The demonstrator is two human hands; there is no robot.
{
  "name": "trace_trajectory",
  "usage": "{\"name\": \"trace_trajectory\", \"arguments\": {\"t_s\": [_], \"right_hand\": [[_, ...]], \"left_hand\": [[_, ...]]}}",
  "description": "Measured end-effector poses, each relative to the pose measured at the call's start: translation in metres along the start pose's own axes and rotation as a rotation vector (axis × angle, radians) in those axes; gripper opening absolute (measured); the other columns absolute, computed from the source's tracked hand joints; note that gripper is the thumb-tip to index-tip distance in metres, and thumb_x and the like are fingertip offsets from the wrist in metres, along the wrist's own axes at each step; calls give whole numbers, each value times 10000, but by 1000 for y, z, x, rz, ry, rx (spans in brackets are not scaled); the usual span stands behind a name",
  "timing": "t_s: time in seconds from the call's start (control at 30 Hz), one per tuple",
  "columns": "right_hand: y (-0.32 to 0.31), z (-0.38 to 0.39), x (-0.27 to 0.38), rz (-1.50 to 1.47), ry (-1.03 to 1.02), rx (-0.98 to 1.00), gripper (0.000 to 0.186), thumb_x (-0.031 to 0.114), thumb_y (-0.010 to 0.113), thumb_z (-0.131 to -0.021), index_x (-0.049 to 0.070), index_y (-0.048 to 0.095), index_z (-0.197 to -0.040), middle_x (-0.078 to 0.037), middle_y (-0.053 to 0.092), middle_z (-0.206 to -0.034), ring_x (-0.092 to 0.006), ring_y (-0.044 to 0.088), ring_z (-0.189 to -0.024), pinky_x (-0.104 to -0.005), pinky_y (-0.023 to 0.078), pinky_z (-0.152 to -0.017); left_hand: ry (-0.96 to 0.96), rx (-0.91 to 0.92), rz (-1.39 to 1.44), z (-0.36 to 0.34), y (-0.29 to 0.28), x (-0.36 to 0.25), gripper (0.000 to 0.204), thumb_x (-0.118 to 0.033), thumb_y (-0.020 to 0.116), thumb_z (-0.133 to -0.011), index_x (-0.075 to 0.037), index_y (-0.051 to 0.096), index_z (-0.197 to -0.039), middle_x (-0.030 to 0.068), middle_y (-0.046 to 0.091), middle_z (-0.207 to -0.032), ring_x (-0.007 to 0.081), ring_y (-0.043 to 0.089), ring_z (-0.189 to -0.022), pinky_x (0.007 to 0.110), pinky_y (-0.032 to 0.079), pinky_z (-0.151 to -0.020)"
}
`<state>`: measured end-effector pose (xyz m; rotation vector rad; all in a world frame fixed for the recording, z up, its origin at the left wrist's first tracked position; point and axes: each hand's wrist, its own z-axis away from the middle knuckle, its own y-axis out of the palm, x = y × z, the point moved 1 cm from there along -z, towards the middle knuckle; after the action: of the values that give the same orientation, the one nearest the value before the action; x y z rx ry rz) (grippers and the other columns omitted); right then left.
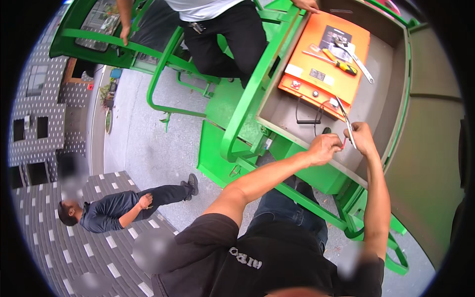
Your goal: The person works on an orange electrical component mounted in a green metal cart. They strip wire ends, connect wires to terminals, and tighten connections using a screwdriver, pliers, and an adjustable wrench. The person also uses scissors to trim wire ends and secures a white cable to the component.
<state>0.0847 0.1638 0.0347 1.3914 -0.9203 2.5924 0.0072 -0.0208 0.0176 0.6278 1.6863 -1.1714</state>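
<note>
My left hand is closed, its fingertips pinching a thin red wire. Close beside it, my right hand grips a long, slim silver metal tool whose exact kind I cannot make out. Both hands are over the near end of a grey-lined green compartment. Inside lies an orange box-shaped unit, its near face carrying connectors. A black cable hangs from that face. On top of the unit rest a screwdriver with a yellow and black handle and a silver adjustable wrench.
Green tubular framing of a vehicle runs left of the compartment. A person in a white shirt stands at the far side, one hand by the compartment's rim. Another person in dark clothes stands on the left. An olive panel flanks the right.
</note>
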Motion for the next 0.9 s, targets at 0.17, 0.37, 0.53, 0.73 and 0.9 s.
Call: {"name": "trace_trajectory", "arguments": {"t_s": [0.17, 0.37, 0.53, 0.73, 0.9], "right_hand": [[11, 5, -17, -208, 91, -1, 160, 136, 697, -748, -22, 669, -756, -29, 587, -617, -107, 516, -522, -292, 392, -483], [22, 13, -39, -383, 141, -22, 142, 119, 662, -808, -3, 652, -736, -14, 548, -583, -97, 478, -450, -261, 356, -413], [23, 7, -33, -311, 163, 40, 125, 103, 652, -794, -8, 657, -736, -30, 553, -574, -110, 477, -435, -269, 346, -393], [30, 9, -45, -428, 129, 61, 167, 161, 677, -863, -6, 689, -855, -5, 566, -638, -90, 489, -480, -255, 358, -428], [22, 10, -58, -488, 180, -71, 176, 178, 677, -877, 4, 678, -850, -1, 569, -648, -86, 492, -489, -255, 362, -431]], "left_hand": [[-437, -45, 504, 14, 19, 7, 70, 27, 669, -919, 14, 688, -985, 62, 719, -876, 136, 676, -802, 328, 551, -741], [-446, -118, 289, 16, 31, -5, 104, -84, 699, -914, 8, 669, -876, 76, 684, -731, 161, 653, -691, 344, 521, -653], [-367, -184, 156, 16, 27, -15, 186, -155, 732, -858, -2, 632, -825, 98, 639, -697, 216, 604, -649, 383, 486, -637], [-460, -284, 199, 21, 30, -2, 182, -179, 720, -861, -6, 665, -848, 97, 658, -716, 199, 622, -661, 372, 499, -633], [-423, -102, 341, 16, 33, 4, 138, -82, 673, -934, 45, 711, -968, 108, 728, -818, 218, 689, -768, 377, 545, -719]]}}
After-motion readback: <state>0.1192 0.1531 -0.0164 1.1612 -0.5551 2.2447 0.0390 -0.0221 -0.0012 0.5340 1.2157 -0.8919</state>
